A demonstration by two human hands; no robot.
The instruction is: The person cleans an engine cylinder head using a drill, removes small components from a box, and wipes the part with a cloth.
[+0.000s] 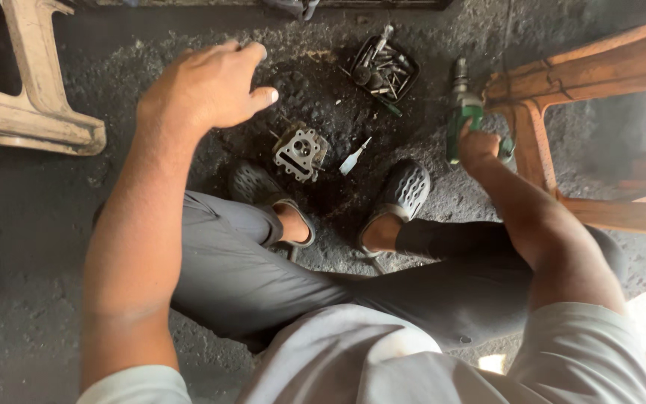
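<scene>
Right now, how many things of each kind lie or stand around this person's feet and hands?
Green power drill: 1
Metal engine part: 1
Small hand tool: 1
Black tray of bits: 1
Plastic stools: 2
Total: 6

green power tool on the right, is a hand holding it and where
Yes: the right hand grips the green power tool by its rear handle end. The left hand holds nothing.

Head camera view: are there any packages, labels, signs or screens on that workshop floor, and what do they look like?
No labels, signs or screens show.
Nearest to a package: a small black tray, on the dark floor ahead of the feet, squarish, filled with grey metal bits and tools.
No marking can be made out on the green power tool at the right hand.
</scene>
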